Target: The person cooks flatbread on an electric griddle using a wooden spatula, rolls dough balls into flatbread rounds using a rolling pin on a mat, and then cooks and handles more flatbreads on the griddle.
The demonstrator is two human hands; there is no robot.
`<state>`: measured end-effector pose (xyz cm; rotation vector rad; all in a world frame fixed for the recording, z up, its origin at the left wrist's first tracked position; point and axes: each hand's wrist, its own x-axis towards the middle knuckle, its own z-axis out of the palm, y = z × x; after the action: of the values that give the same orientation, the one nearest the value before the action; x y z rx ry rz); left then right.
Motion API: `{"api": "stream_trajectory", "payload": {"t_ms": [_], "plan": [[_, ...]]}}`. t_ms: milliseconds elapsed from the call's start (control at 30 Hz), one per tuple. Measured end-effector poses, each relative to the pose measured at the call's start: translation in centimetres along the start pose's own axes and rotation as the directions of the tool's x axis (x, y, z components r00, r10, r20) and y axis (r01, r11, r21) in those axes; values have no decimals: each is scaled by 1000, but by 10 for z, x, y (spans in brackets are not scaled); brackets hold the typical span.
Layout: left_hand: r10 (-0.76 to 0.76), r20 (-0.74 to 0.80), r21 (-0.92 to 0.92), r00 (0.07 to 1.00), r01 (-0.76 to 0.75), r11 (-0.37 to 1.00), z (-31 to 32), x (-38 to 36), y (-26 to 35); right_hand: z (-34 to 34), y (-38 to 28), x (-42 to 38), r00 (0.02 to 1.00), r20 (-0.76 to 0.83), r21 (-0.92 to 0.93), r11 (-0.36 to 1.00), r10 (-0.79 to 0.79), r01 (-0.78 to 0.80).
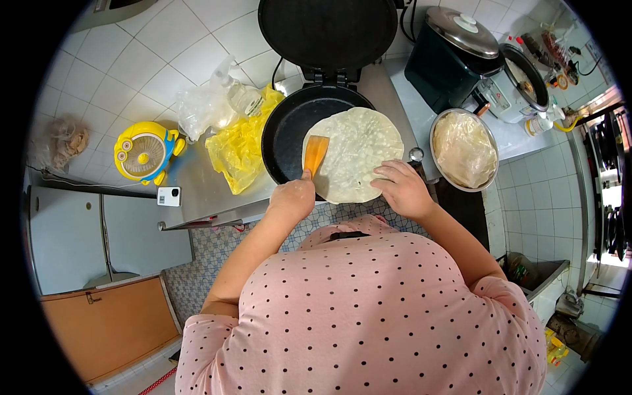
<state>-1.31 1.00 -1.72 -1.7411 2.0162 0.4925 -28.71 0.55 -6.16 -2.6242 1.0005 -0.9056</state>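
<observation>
A round, pale flatbread [355,148] lies partly over the black electric griddle pan [284,141], its right and near edges reaching past the rim. My left hand [293,199] is closed around the handle of an orange wooden spatula [317,153], whose blade shows in front of the flatbread's left side. At the lower right edge of the flatbread, my right hand [405,189] grips it with bent fingers; the thumb's position is hard to make out. The griddle's black lid [328,29] stands raised at the back.
Left of the griddle sit a yellow plastic bag [237,155], a clear bag [205,108], a yellow fan [143,153] and a phone [169,196]. To the right are a metal bowl of plastic-covered dough [464,148], a dark lidded cooker [441,69] and a rice cooker [513,95].
</observation>
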Motion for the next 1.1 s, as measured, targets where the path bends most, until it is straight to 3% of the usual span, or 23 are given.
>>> {"api": "stream_trajectory", "payload": {"t_ms": [1100], "plan": [[6,15,-3,1000,-6,1000,-2,0,0,-6,-4,5,1000,17,-12,1000,-2,3]]}}
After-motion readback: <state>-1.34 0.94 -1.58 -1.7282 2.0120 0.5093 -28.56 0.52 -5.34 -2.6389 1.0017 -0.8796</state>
